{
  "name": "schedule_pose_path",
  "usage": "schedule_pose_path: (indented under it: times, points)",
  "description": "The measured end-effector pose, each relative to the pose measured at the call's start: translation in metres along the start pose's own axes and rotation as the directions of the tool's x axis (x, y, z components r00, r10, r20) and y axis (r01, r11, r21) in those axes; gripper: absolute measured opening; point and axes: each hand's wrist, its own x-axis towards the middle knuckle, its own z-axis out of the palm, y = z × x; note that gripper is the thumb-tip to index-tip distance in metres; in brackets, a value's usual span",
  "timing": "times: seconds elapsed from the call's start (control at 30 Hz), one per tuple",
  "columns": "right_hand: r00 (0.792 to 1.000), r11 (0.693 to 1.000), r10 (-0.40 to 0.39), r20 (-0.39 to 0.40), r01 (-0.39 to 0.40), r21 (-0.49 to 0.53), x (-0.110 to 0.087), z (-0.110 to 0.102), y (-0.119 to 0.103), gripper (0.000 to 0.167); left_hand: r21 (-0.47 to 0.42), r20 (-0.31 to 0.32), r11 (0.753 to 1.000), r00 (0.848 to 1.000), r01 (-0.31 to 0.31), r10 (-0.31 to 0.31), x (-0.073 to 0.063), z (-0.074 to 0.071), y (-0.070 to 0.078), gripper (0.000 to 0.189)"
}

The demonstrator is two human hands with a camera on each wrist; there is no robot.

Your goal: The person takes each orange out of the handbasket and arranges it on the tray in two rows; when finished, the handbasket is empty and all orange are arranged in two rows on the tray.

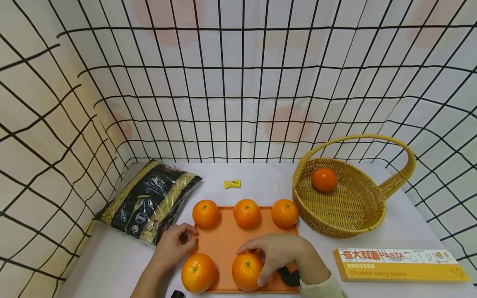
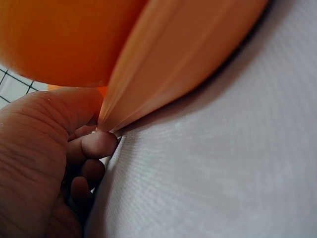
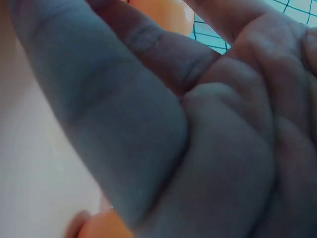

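At the left edge of the orange tray (image 1: 223,248), my left hand (image 1: 174,247) pinches its rim between thumb and finger, as the left wrist view shows of the tray side (image 2: 183,54). My right hand (image 1: 281,252) grips an orange (image 1: 245,274) at the front middle of the tray, thumb on its right side and fingers over its top. Another orange (image 1: 198,273) sits at the front left corner. Along the back rim stand three more: a left orange (image 1: 206,214), a middle orange (image 1: 246,213) and a right orange (image 1: 285,213).
A wicker basket (image 1: 376,225) with a red-orange round fruit (image 1: 324,179) stands at the right. In front of it lies a pasta box (image 1: 402,267). A bag of pasta (image 1: 149,203) lies left, a small yellow packet (image 1: 232,183) behind the tray. Black wire grid (image 1: 243,98) encloses the table.
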Motion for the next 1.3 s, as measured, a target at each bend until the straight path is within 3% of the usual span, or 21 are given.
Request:
schedule_pose_path:
  times: [0.2,0.43,0.87,1.3]
  points:
    - [0.999,0.999,-0.007,0.04,0.005,0.049,-0.001,-0.0013,0.0019,0.068,-0.004,0.004,1.0,1.0,0.003,-0.003,-0.0004,-0.0006,0.001,0.018]
    - [1.0,0.997,-0.011,0.028,0.009,0.083,-0.0016,-0.0034,0.0064,0.065,-0.01,0.002,1.0,1.0,0.006,-0.006,0.0003,-0.0004,0.0009,0.019]
    - [1.0,0.998,-0.011,0.003,0.01,0.056,-0.0041,-0.0029,0.0028,0.058,-0.024,-0.005,1.0,1.0,0.003,-0.004,-0.0009,-0.0008,0.0013,0.019]
    - [0.999,0.991,-0.044,-0.004,0.044,0.126,-0.0082,-0.0077,0.0005,0.063,-0.015,-0.012,1.0,1.0,-0.007,0.007,-0.0013,-0.0011,0.0015,0.019]
